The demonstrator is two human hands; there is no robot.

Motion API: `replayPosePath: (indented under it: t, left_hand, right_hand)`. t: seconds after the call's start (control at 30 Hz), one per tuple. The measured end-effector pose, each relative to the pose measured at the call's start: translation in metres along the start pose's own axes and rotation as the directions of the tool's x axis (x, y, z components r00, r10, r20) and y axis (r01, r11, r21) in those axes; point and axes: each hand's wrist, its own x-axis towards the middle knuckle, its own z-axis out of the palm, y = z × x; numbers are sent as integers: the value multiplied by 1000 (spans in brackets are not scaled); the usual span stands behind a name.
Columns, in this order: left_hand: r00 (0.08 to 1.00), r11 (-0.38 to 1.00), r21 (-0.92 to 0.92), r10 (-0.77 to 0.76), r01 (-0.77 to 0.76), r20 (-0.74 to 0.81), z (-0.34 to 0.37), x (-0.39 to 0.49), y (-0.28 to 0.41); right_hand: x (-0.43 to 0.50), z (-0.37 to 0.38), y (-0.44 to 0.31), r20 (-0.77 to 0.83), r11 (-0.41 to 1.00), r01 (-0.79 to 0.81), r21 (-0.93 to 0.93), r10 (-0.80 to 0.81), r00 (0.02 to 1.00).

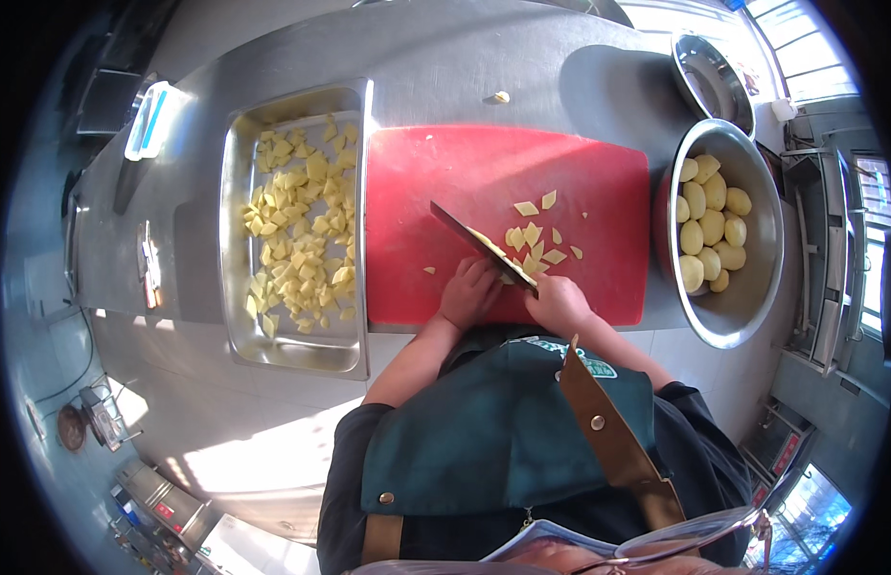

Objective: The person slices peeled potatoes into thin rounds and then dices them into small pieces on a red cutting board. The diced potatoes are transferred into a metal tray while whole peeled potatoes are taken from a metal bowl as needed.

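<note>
My right hand [558, 305] is closed around the handle of a kitchen cleaver [481, 246], whose blade slants up and left over a red cutting board [417, 172]. Bent fingers of my left hand [471, 295] rest on the board just left of the blade; what lies beneath them is mostly hidden. Potato slices show along the blade. Diamond-shaped potato pieces [532, 234] are scattered right of it. Against the board's left side stands a steel tray [366, 215] holding many cut potato pieces [305, 266]. Peeled whole potatoes [713, 227] fill part of a steel bowl [765, 237] on the right.
Behind the potato bowl is another metal bowl [711, 79]. A small potato scrap [501, 96] lies beyond the board on the steel table [445, 57]. Toward the table's left end are a white container with a blue stripe [148, 121] and slim utensils [149, 266].
</note>
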Motion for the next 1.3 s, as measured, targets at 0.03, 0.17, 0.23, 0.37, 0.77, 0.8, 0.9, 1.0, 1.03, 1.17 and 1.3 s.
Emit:
replayPosePath:
  t: [0.03, 0.17, 0.23, 0.37, 0.77, 0.8, 0.9, 1.0, 1.03, 1.17, 1.3]
  left_hand:
    - [1000, 1000, 7, -6, 6, 14, 0, -1, -1]
    - [998, 998, -32, -52, 53, 40, 1, -4, -3]
    - [1000, 1000, -13, -15, 15, 1, 1, -4, -4]
    - [1000, 1000, -16, 11, -11, -27, -1, -3, -2]
    - [999, 1000, 3, -26, 26, -24, -2, -9, 1]
    - [999, 999, 0, -32, 32, -10, -2, -9, 0]
    - [998, 1000, 11, 8, -7, -58, -2, -10, -1]
    - [999, 1000, 14, -13, 13, -48, -2, -12, -2]
    - [999, 999, 7, -34, 34, -22, -2, -14, -1]
    - [997, 997, -1, -80, 80, 0, 0, -18, -2]
    - [997, 997, -26, -72, 71, -34, 2, -17, -4]
  right_hand:
    - [-2, -2, 0, 1, 1000, 0, -5, 0, 1000]
    - [-7, -5, -4, 26, 996, -83, 32, 82, 996]
    - [-7, -4, -4, -12, 998, -34, 61, 35, 999]
    - [-4, 1, -2, -35, 999, -33, 27, 34, 999]
    - [-3, 6, -1, -10, 989, -71, 126, 73, 997]
    - [-2, 8, -1, -17, 987, -44, 152, 47, 999]
    - [2, 16, -3, -34, 994, 14, 112, -10, 999]
    - [3, 15, -1, -48, 989, 29, 143, -23, 999]
    - [2, 14, 0, -50, 990, -13, 137, 20, 999]
    - [-2, 7, 0, -79, 968, 58, 246, -40, 996]
    - [-2, 8, -4, -38, 988, 17, 151, -11, 999]
